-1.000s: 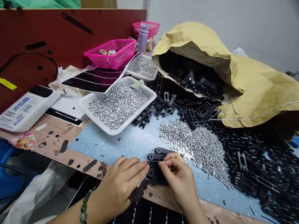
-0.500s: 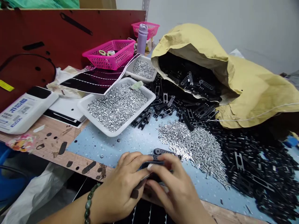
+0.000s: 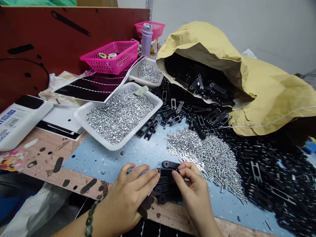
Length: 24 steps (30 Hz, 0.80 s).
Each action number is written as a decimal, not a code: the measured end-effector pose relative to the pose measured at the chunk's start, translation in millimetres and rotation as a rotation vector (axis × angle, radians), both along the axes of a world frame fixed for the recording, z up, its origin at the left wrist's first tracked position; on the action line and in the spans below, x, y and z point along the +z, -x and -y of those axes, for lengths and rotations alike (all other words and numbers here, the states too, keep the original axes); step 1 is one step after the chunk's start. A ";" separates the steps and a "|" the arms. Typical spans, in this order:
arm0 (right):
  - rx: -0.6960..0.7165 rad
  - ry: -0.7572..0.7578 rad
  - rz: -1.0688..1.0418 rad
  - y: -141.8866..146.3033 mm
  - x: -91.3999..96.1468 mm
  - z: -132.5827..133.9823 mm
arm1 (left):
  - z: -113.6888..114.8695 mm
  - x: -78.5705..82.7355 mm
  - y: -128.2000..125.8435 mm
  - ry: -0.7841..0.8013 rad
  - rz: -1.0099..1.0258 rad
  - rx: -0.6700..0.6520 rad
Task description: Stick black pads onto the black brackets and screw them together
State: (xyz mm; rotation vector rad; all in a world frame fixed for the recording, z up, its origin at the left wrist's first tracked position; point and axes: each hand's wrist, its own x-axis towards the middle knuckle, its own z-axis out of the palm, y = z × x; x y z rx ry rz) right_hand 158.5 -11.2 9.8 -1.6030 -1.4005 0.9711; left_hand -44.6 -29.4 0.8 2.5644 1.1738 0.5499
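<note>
Several black plastic link pieces lie side by side at the table's front edge, between my hands. My left hand, with a green bead bracelet on the wrist, has its fingers stretched out, and the fingertips rest at the left end of these pieces. Thumb and forefinger of my right hand are pinched on the right end of one black piece. Another link piece with a row of holes lies just behind. Beyond it are a heap of small metal nuts and a heap of screws.
A white tray of nuts stands on the blue mat; a smaller tray of screws is behind it. The yellow sack lies open at right, black pieces spilling out. A pink basket and purple bottle stand farther back.
My hands have moved apart, showing the row of black pieces between them. My left fingers have straightened, and my right hand has shifted right. The view has turned slightly.
</note>
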 end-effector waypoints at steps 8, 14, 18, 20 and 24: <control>0.003 0.016 -0.005 -0.6 -1.4 0.3 | -1.4 2.6 -4.8 -0.038 0.077 0.029; -0.016 0.011 -0.042 0.3 -1.1 0.6 | -3.7 5.3 -5.2 -0.059 0.053 0.011; -0.025 0.009 -0.029 0.5 -0.5 1.3 | -3.8 6.7 -5.0 -0.060 0.071 0.011; -0.021 0.011 -0.026 0.6 -0.2 1.7 | -3.8 7.3 -5.0 -0.060 0.070 0.010; -0.021 0.002 -0.031 1.4 0.0 1.6 | -4.0 7.4 -5.2 -0.053 0.065 0.013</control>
